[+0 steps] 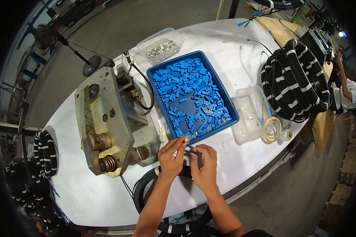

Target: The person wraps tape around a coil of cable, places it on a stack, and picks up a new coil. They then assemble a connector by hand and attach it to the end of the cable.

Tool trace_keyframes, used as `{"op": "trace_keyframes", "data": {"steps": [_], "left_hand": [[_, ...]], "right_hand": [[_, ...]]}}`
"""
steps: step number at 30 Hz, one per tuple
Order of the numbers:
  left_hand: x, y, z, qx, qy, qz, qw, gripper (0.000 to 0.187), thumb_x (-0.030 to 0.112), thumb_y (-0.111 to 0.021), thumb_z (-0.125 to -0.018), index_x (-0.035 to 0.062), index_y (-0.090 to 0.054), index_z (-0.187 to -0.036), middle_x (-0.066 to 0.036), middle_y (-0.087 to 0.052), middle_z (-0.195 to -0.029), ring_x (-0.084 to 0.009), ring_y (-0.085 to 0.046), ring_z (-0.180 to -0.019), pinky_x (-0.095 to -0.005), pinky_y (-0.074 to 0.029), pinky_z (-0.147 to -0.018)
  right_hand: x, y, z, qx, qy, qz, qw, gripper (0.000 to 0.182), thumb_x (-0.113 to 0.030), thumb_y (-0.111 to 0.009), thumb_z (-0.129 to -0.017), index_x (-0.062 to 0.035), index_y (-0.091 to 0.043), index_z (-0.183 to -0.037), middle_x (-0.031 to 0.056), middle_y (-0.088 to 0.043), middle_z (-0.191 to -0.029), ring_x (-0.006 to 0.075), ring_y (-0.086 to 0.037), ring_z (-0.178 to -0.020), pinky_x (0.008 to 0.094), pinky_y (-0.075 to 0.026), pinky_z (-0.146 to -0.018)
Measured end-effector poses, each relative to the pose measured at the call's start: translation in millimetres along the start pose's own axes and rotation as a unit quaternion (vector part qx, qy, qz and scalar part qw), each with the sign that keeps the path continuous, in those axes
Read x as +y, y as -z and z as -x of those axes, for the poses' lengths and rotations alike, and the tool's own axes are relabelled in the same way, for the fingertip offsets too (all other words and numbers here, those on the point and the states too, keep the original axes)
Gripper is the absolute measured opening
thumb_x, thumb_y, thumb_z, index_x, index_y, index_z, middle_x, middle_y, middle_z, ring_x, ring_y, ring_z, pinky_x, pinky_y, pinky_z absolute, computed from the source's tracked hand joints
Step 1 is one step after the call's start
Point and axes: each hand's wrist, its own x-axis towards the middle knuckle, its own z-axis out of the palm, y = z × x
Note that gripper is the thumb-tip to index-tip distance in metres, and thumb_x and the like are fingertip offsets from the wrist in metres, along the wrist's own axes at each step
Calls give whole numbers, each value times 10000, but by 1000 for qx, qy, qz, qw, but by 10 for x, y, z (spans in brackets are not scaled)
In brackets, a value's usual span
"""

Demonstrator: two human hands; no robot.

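My left hand (171, 160) is closed in a pinch, its thumb and forefinger on a small whitish piece (186, 140) too small to name. Beside it, my right hand (205, 166) has curled fingers with a small blue connector (191, 147) at their tips. Both hands are just in front of the near edge of a dark blue tray (234, 118), which holds many loose blue connector housings (186, 81). Under my forearms lies a coil of black cable (139, 193) with white tape bands, partly hidden by my arms.
A heavy metal press (118, 134) stands left of the tray. Behind is a clear bin (162, 49) of metal parts; to the right, another clear bin (247, 112), a tape roll (272, 129) and a large banded cable coil (294, 85). Another person (348, 93) is at far right.
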Motion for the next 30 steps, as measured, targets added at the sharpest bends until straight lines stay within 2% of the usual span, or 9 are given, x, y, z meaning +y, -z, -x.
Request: {"op": "trace_keyframes", "data": {"steps": [1,5,10,12,21,25,28,30], "left_hand": [[-9,2,-3,-3,1,-1,1000,170,-1,-653,-905,-23,-708,-1064,-124,-722,-943,-171,-702,-829,-267,-536,-728],[-35,-21,-3,11,40,10,999,158,5,-644,-916,-10,-719,-1054,-109,-708,-935,-156,-684,-814,-262,-530,-734],[-37,-26,-18,21,57,23,998,162,23,-648,-922,-5,-723,-1062,-98,-702,-936,-143,-672,-801,-263,-525,-724],[-81,-11,-17,3,83,16,996,163,53,-632,-950,-20,-709,-1074,-81,-684,-972,-138,-654,-843,-261,-524,-770],[-67,-25,-35,7,105,30,994,167,64,-639,-949,-21,-710,-1074,-76,-686,-959,-127,-644,-838,-257,-514,-760],[-82,-26,-22,13,107,37,993,167,59,-637,-949,-25,-708,-1074,-75,-686,-963,-127,-644,-839,-257,-515,-776],[-83,-30,-26,18,110,53,992,165,55,-635,-949,-23,-709,-1074,-74,-687,-967,-125,-642,-852,-256,-514,-797],[-115,-34,-19,40,76,20,996,158,61,-653,-933,-18,-718,-1053,-94,-714,-933,-137,-665,-815,-256,-518,-742]], "right_hand": [[-22,27,-49,-4,27,78,997,243,-35,-618,-828,-58,-612,-1070,149,-590,-1079,340,-524,-1054,449,-394,-909],[-23,45,-398,-18,24,152,988,204,-124,-658,-832,-102,-655,-1035,119,-583,-1041,337,-478,-1035,472,-360,-877],[34,-105,-790,-34,59,236,969,159,-141,-691,-810,-95,-706,-961,109,-578,-1037,331,-465,-1016,464,-342,-856],[135,-195,-861,-38,78,291,953,197,-153,-716,-782,-96,-713,-970,103,-580,-1018,324,-463,-1006,463,-328,-859],[270,-308,-887,-40,70,312,947,201,-165,-735,-751,-86,-715,-934,99,-589,-994,321,-458,-984,457,-320,-834],[273,-299,-875,-43,69,304,949,191,-155,-735,-755,-84,-704,-930,96,-591,-1018,326,-455,-1024,467,-317,-852],[179,-236,-862,-10,81,223,972,184,-134,-730,-775,-71,-684,-941,94,-627,-1015,313,-487,-1051,464,-335,-874],[81,-183,-828,8,27,40,999,180,-102,-720,-798,-50,-661,-959,94,-663,-986,307,-540,-1006,442,-385,-872]]}}
